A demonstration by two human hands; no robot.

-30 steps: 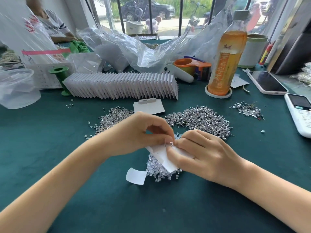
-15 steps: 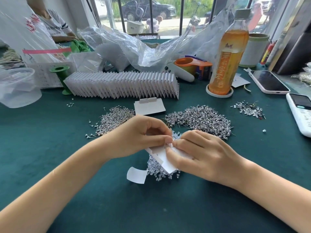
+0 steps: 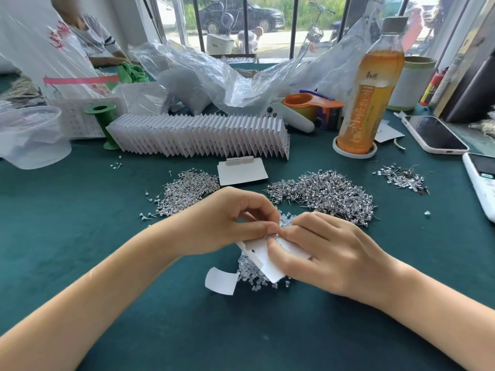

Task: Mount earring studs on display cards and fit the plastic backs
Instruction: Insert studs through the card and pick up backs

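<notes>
No real change: left hand (image 3: 227, 223) and right hand (image 3: 321, 250) fingers still pinch the card (image 3: 263, 259) over the backs (image 3: 249, 274); fitting probably still underway.

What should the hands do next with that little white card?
Probably press the tiny piece home. The left hand and the right hand pinch together at the top edge of the white card, which the right hand holds above the pile of clear plastic backs. The piece itself is too small to tell.
</notes>
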